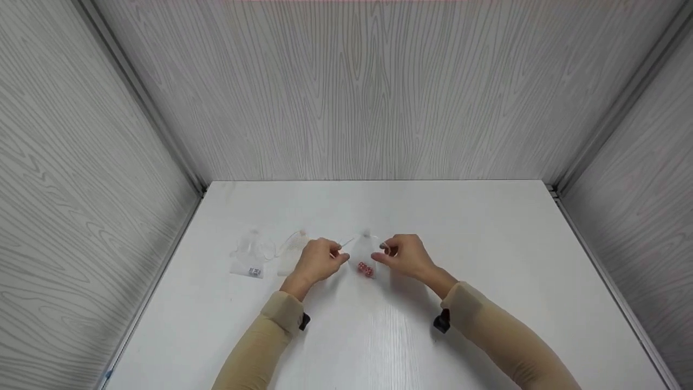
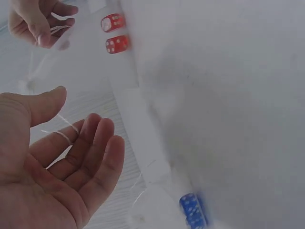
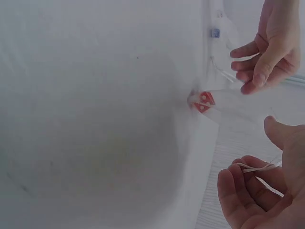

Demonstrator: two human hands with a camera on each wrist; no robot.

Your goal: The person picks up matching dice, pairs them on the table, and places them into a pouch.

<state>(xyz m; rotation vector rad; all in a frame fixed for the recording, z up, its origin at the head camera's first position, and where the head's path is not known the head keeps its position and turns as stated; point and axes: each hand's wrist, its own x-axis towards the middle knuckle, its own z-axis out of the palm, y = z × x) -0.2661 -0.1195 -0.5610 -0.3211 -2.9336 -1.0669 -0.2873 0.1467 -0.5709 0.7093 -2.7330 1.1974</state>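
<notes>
A see-through drawstring pouch (image 1: 361,248) with red dice (image 1: 366,270) at its bottom lies flat between the two hands. On its left side, my left hand (image 1: 318,259) has a thin white drawstring (image 2: 63,136) caught among its bent fingers, the thumb standing apart. To the right, my right hand (image 1: 406,257) holds the other drawstring end (image 3: 257,168) across its curled fingers, thumb also apart. Both ends spread outward from the pouch's neck. Two red dice (image 2: 114,44) show clearly in the left wrist view.
Left of the hands lies another clear pouch (image 1: 250,250) with dark-looking dice (image 1: 254,271). Beside it, a pouch with a loose cord (image 1: 287,241) is partly hidden by the left hand. Blue dice (image 2: 193,210) appear in the left wrist view. Grey wood-grain panels (image 1: 357,108) enclose the white table (image 1: 487,227).
</notes>
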